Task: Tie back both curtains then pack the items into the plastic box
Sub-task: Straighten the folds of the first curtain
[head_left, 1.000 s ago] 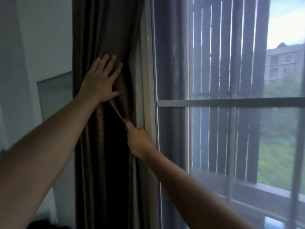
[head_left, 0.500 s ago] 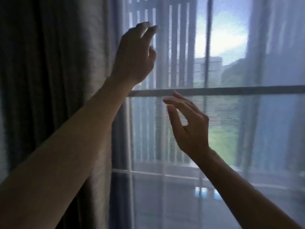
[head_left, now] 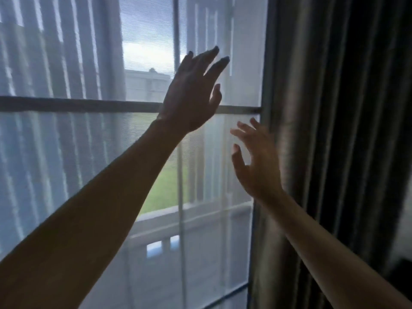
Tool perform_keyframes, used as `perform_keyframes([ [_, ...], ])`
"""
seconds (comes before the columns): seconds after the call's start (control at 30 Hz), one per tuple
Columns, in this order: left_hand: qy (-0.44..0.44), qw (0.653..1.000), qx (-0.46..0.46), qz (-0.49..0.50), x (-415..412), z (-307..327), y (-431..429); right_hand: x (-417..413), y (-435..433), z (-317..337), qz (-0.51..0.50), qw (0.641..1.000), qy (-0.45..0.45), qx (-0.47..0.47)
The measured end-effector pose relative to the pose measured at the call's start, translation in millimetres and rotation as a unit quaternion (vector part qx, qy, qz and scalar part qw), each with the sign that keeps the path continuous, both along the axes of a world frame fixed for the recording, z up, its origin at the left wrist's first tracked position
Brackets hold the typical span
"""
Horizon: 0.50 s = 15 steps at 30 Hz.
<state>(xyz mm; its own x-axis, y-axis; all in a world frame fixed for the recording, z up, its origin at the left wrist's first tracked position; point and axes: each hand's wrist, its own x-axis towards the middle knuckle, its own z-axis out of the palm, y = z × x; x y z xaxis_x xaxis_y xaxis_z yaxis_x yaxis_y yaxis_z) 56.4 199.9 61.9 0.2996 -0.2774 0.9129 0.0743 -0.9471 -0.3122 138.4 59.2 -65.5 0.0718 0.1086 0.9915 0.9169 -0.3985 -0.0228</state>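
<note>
Dark curtain [head_left: 334, 130]: hangs at the right of the view, just right of the window's edge. Long axis vertical, running top to bottom out of view. Pleats fall straight down and loose. Grey-brown folds on the window side, near black further right.
Left hand [head_left: 191, 97]: raised in front of the window, left of the dark curtain and apart from it. Fingers straight and fanned wide, pointing up and to the right, holding nothing. Backlit, so it shows as a silhouette.
Right hand [head_left: 258, 166]: lower than the left hand, just beside the dark curtain's window-side edge. Palm faces left, fingers spread and gently bent, thumb apart from them, holding nothing. Fingertips overlap the curtain's edge; contact cannot be told.
Sheer curtain [head_left: 66, 152]: thin white fabric hanging over the whole pane, behind both hands, with daylight coming through it.
Window bars: a dark crossbar [head_left: 78, 104] runs level behind the left wrist; an upright bar [head_left: 176, 41] rises above it.
Outside, seen through the sheer: vertical slats [head_left: 55, 52] on the left, a pale building [head_left: 147, 83], cloudy sky, a green lawn [head_left: 165, 190] and a white ledge [head_left: 189, 217] low down.
Room: dim indoors, lit only from the window; a strip of pale wall [head_left: 404, 219] shows at the far right.
</note>
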Motion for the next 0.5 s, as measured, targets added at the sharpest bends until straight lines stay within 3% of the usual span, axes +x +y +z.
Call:
perform_keyframes([
  [0.13,0.0,0.997,0.0,-0.075,45.6,0.7,-31.4,25.7,-30.6,-4.6,-0.057,0.995,0.085,0.003],
  [0.27,0.003,0.992,0.004,-0.13,100.9,5.8,-63.2,53.7,-49.2,-11.6,-0.164,0.98,0.108,-0.027],
  [0.4,0.023,0.991,0.011,-0.133,158.1,14.7,-93.4,92.7,-64.3,-15.0,-0.345,0.93,0.103,-0.078],
  [0.5,0.032,0.991,0.011,-0.127,204.6,17.9,-116.8,125.7,-82.9,-13.7,-0.406,0.9,0.104,-0.119],
])
